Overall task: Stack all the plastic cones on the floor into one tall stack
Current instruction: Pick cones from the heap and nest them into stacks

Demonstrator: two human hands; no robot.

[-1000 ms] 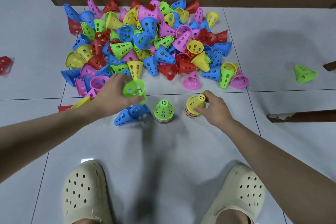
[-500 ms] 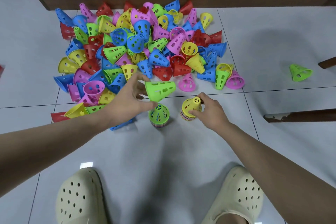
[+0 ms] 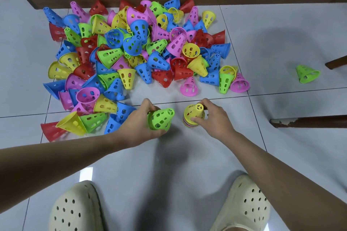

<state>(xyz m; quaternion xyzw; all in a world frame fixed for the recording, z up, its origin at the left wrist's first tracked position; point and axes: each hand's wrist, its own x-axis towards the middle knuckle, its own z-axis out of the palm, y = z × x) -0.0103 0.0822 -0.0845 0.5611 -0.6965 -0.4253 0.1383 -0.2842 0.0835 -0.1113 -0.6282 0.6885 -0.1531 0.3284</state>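
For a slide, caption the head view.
Left hand lowers a green cone; right hand grips the yellow-topped stack.

1. The floor (image 3: 281, 33) is made of pale grey tiles.
2. A big pile of cones (image 3: 139, 52) in many colours lies on it.
3. One green cone (image 3: 306, 73) lies alone, well apart.
4. A short yellow-topped stack (image 3: 193, 116) stands near the pile.
5. Two cream shoes (image 3: 75, 210) stand on it.

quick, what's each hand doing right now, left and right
Left hand: grips a green cone, tilted.
Right hand: grips the yellow-topped stack standing on the floor.
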